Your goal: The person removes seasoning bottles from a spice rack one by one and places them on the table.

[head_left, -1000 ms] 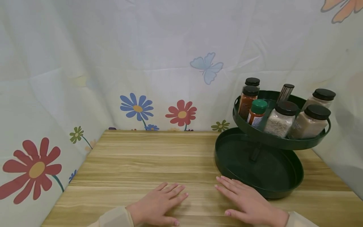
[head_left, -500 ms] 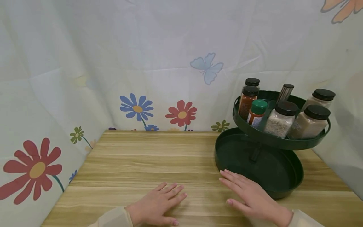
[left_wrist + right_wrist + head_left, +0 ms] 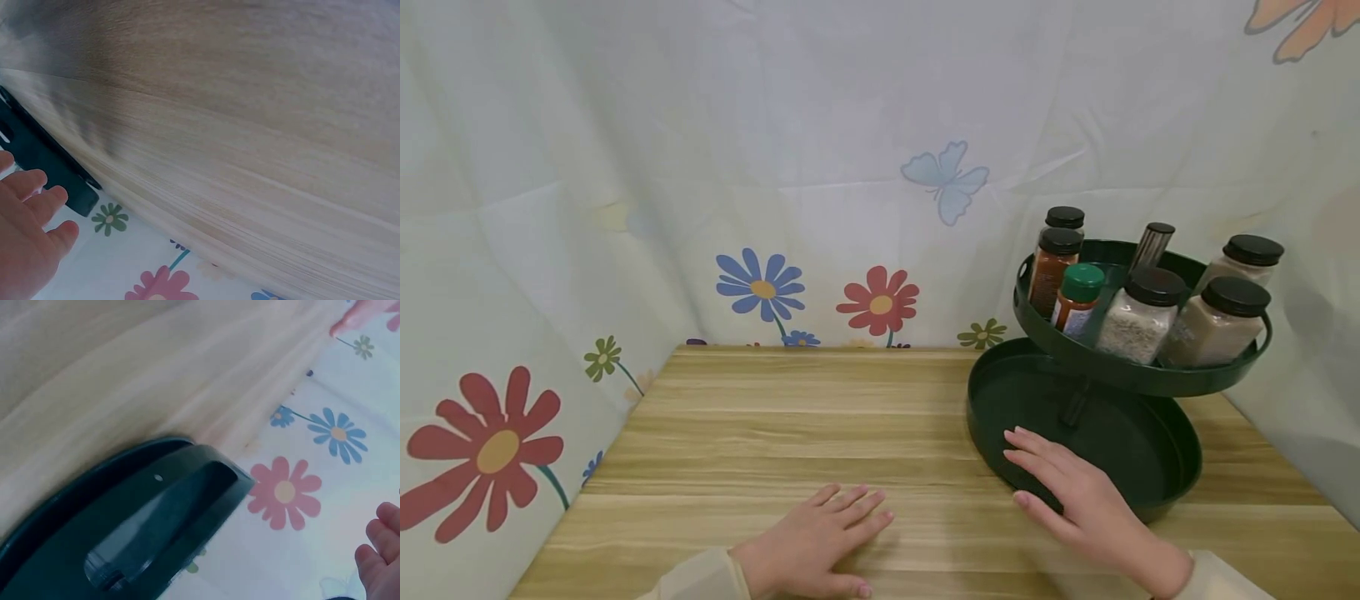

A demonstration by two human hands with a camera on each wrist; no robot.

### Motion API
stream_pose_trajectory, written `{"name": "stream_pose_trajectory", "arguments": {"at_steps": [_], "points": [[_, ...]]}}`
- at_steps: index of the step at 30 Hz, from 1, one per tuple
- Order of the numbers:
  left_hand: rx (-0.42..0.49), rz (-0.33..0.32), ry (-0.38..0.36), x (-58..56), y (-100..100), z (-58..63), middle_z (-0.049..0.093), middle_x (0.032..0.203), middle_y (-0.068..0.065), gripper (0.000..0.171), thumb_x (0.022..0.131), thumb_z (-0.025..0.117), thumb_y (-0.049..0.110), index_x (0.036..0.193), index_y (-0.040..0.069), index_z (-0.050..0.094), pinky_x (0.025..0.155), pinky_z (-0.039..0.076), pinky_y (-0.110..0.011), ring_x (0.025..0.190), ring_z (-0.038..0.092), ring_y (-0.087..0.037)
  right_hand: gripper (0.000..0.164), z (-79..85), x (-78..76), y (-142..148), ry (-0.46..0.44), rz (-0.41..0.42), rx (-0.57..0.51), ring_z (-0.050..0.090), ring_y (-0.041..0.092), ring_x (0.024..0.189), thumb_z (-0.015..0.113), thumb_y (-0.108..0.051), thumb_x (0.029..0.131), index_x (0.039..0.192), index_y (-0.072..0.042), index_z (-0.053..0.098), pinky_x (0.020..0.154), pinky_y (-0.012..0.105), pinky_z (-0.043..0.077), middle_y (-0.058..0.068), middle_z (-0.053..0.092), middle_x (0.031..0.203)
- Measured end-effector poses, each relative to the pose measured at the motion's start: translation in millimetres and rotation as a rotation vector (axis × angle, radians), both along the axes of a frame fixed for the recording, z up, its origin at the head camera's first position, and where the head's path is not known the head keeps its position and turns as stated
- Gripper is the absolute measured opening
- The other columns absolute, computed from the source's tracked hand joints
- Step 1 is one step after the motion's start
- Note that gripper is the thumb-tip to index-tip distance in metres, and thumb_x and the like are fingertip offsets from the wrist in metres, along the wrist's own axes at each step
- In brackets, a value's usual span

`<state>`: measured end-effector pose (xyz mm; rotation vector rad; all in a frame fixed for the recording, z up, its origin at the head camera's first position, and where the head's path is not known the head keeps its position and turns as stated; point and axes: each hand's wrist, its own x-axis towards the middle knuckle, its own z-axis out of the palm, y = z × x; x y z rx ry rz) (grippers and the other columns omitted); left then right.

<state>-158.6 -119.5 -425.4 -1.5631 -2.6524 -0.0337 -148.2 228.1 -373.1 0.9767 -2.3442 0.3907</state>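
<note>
My left hand (image 3: 816, 542) is over the near middle of the wooden table (image 3: 820, 417), palm down with fingers spread and nothing held. My right hand (image 3: 1086, 504) is raised at the front left of a dark green two-tier rack (image 3: 1142, 387), fingers extended; it overlaps the lower tray (image 3: 1000, 400) in the head view. The upper tray bears several spice jars: a small green-capped bottle (image 3: 1078, 300), a black-lidded jar of reddish spice (image 3: 1051, 275), and clear black-lidded jars such as one with pale grains (image 3: 1138, 321). In the right wrist view the rack (image 3: 125, 506) lies beside the right fingers.
A shiny metal-sided post with a black top (image 3: 1152, 246) rises from the upper tray. Behind the table hangs a white cloth (image 3: 820, 125) printed with flowers and a butterfly, and it also covers both sides.
My right hand has lifted and moved forward and to the right, toward the rack's lower tray. The left hand has stayed almost still.
</note>
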Motion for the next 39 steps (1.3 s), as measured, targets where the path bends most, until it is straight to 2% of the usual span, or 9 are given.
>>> {"name": "stream_pose_trajectory", "arguments": {"at_steps": [4,8,14,19,26,33,39], "points": [[0.005,-0.001,-0.009,-0.1,0.0,0.1,0.028,0.146,-0.009,0.072,0.089,0.03,0.062,0.143,0.016,0.022,0.101,0.032,-0.052,0.131,0.027,-0.028,0.046,6.7,0.8,3.1,-0.007,-0.031,-0.087,0.046,0.013,0.118,0.07,-0.013,0.074,0.118,-0.016,0.056,0.097,0.012,0.03,0.005,0.054,0.125],[0.002,-0.001,-0.007,0.1,0.0,0.8,0.028,0.146,-0.009,0.071,0.089,0.03,0.062,0.143,0.016,0.022,0.101,0.032,-0.052,0.131,0.027,-0.027,0.043,13.3,1.6,6.8,0.005,-0.049,-0.165,0.045,0.011,0.118,0.069,-0.008,0.072,0.114,-0.014,0.059,0.098,0.009,0.025,0.006,0.056,0.124],[0.005,0.006,-0.04,0.9,-0.6,1.4,0.027,0.147,-0.009,0.071,0.089,0.03,0.062,0.143,0.016,0.022,0.101,0.031,-0.052,0.132,0.026,-0.027,0.039,21.5,0.8,11.3,0.101,-0.009,-0.263,0.048,0.011,0.114,0.067,-0.006,0.074,0.112,-0.012,0.06,0.096,0.01,0.029,0.009,0.058,0.119],[0.004,0.007,-0.021,0.7,-1.3,1.3,0.028,0.146,-0.009,0.071,0.089,0.029,0.062,0.143,0.016,0.022,0.101,0.031,-0.053,0.131,0.027,-0.027,0.032,27.1,-0.6,15.2,0.148,0.003,-0.336,0.051,0.01,0.11,0.065,-0.007,0.077,0.109,-0.008,0.062,0.095,0.011,0.032,0.011,0.061,0.112],[0.003,0.005,-0.006,0.2,-1.6,0.6,0.028,0.146,-0.01,0.071,0.089,0.03,0.061,0.143,0.015,0.023,0.1,0.032,-0.053,0.131,0.027,-0.027,0.022,35.9,-0.7,19.6,0.2,-0.01,-0.403,0.052,0.01,0.103,0.062,-0.009,0.081,0.102,-0.004,0.064,0.094,0.013,0.033,0.012,0.064,0.102],[0.008,0.007,-0.02,0.0,-1.2,0.6,0.029,0.146,-0.009,0.07,0.09,0.031,0.06,0.143,0.016,0.023,0.101,0.031,-0.053,0.131,0.027,-0.026,0.018,46.1,-0.3,24.6,0.284,-0.004,-0.479,0.052,0.007,0.1,0.057,-0.01,0.084,0.095,0.003,0.064,0.092,0.013,0.035,0.016,0.064,0.094],[0.009,0.013,0.014,-0.9,-1.1,0.4,0.029,0.146,-0.011,0.07,0.089,0.031,0.061,0.142,0.015,0.024,0.1,0.032,-0.053,0.131,0.028,-0.027,0.016,56.3,2.8,27.0,0.307,-0.025,-0.538,0.052,0.004,0.1,0.057,-0.004,0.082,0.092,0.007,0.064,0.09,0.013,0.036,0.014,0.064,0.093]]}}
